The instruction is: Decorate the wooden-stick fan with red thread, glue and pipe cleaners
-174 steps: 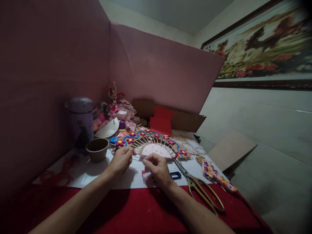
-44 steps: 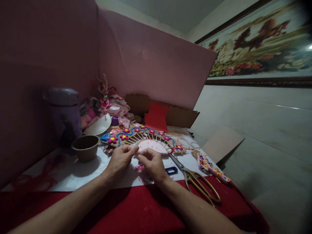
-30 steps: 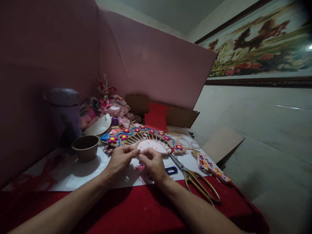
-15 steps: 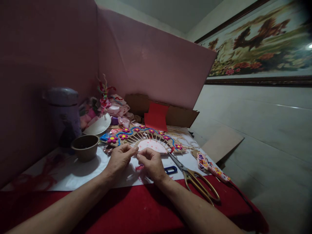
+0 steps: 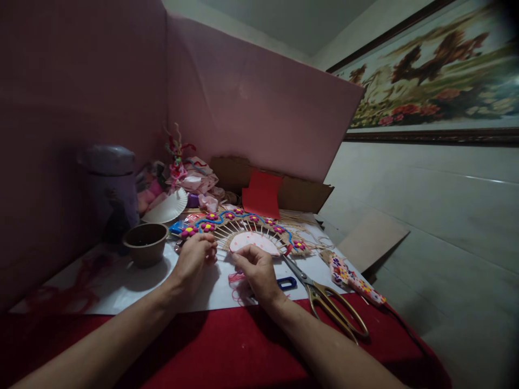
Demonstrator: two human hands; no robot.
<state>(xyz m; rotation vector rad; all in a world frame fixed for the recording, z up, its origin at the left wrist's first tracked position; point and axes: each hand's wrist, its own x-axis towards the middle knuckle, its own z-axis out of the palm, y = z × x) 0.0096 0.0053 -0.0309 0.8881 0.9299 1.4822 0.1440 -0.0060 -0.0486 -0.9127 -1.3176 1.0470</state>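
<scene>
over white paper (image 5: 178,292), the decorated fan (image 5: 253,243) lies just beyond both hands' fingers (image 5: 238,258).

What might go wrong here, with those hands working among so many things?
The right hand might brush the scissors, whose blades point toward the decorated fan, and nudge them into it. The left hand could bump the brown bowl nearby. Loose pink threads beside the right hand might snag on its fingers.
</scene>
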